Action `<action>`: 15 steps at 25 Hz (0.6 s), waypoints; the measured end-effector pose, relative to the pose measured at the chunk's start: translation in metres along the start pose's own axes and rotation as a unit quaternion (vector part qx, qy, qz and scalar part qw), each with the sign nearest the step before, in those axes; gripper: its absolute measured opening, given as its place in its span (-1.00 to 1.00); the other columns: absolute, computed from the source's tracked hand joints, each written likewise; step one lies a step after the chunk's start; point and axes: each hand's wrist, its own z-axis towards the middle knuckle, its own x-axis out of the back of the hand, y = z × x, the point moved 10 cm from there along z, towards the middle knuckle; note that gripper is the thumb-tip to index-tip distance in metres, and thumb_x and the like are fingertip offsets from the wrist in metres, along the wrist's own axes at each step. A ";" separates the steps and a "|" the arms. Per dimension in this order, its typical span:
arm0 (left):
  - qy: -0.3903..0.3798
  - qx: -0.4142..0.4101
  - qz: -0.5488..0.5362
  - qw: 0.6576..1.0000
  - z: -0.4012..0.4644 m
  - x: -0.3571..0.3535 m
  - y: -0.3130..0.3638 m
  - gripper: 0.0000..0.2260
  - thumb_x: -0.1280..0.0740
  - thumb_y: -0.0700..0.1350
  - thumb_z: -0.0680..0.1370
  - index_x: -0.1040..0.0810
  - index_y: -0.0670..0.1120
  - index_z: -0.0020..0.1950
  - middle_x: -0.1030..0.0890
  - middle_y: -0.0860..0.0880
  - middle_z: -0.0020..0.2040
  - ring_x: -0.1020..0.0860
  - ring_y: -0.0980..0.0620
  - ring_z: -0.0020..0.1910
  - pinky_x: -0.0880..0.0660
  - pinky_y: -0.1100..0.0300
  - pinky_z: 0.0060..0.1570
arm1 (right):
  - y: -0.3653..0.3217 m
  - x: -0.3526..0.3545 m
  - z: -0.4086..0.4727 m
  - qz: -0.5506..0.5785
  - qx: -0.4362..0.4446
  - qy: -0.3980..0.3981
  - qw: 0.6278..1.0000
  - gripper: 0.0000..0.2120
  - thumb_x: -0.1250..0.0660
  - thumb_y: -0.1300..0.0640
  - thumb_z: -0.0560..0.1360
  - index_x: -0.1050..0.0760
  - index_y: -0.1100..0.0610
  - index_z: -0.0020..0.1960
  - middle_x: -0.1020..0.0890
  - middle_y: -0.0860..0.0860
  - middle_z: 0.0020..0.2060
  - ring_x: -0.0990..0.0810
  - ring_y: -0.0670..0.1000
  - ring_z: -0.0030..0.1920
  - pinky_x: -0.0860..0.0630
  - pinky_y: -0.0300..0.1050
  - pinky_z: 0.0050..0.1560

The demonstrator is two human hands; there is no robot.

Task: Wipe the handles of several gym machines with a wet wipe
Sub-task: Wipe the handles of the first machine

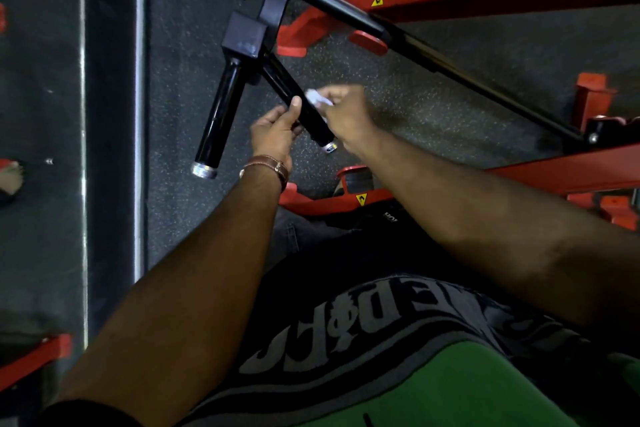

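The right hand (pixel 346 114) presses a white wipe (pixel 317 99) against a black handle (pixel 298 104), whose long axis slants from far left to near right, capped end nearest. The left hand (pixel 277 132) grips this handle from the left; a second handle (pixel 221 118) hangs further left.

Head camera looks steeply down, close over both forearms
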 end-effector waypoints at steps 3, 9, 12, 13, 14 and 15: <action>0.015 -0.014 0.019 1.000 0.006 0.004 0.001 -0.84 -0.45 -0.23 0.55 -0.57 -0.12 -0.22 -0.65 0.09 -0.37 -0.54 0.20 -0.40 -0.49 0.34 -0.32 | 0.000 -0.010 0.013 0.012 0.002 -0.076 0.997 -0.90 -0.40 0.31 0.52 -0.65 0.16 -0.11 -0.67 0.07 -0.26 -0.56 -0.09 -0.33 -0.48 -0.20 -0.30; -0.037 0.002 0.062 0.997 0.013 -0.003 0.001 -0.81 -0.40 -0.20 0.59 -0.53 -0.16 -0.22 -0.67 0.08 -0.35 -0.55 0.21 -0.38 -0.46 0.32 -0.28 | -0.017 0.020 -0.026 -0.111 0.190 -0.007 0.976 -0.94 -0.49 0.30 0.40 -0.67 0.17 -0.18 -0.59 -0.03 -0.31 -0.52 -0.11 -0.32 -0.41 -0.21 -0.28; -0.079 0.018 0.086 0.993 0.020 0.000 0.005 -0.79 -0.45 -0.13 0.55 -0.56 -0.20 -0.23 -0.68 0.00 -0.29 -0.53 0.09 -0.28 -0.41 0.22 -0.18 | -0.060 -0.009 -0.049 -0.255 0.389 -0.036 0.885 -0.96 -0.48 0.20 0.36 -0.68 0.15 -0.19 -0.54 0.03 -0.33 -0.50 -0.01 -0.37 -0.40 -0.14 -0.39; -0.095 0.025 0.079 0.992 0.021 -0.001 0.006 -0.80 -0.44 -0.13 0.55 -0.57 -0.13 -0.26 -0.66 0.02 -0.32 -0.53 0.09 -0.31 -0.40 0.21 -0.22 | -0.062 -0.011 -0.049 -0.284 0.406 -0.042 0.868 -0.92 -0.49 0.19 0.36 -0.69 0.18 -0.15 -0.55 0.06 -0.32 -0.52 0.03 -0.37 -0.42 -0.13 -0.38; -0.108 0.033 0.069 0.991 0.021 -0.002 0.006 -0.81 -0.44 -0.12 0.53 -0.59 -0.09 -0.27 -0.65 0.02 -0.33 -0.54 0.09 -0.33 -0.38 0.22 -0.28 | -0.062 -0.012 -0.051 -0.313 0.418 -0.052 0.851 -0.87 -0.49 0.18 0.37 -0.70 0.19 -0.09 -0.59 0.08 -0.30 -0.56 0.08 -0.35 -0.47 -0.13 -0.35; -0.111 0.042 0.053 0.992 0.020 -0.003 0.005 -0.83 -0.43 -0.09 0.53 -0.61 -0.07 -0.26 -0.64 0.02 -0.32 -0.54 0.11 -0.36 -0.34 0.24 -0.33 | -0.056 -0.015 -0.056 -0.353 0.421 -0.076 0.832 -0.81 -0.49 0.16 0.40 -0.70 0.19 -0.01 -0.64 0.10 -0.24 -0.61 0.11 -0.29 -0.54 -0.12 -0.28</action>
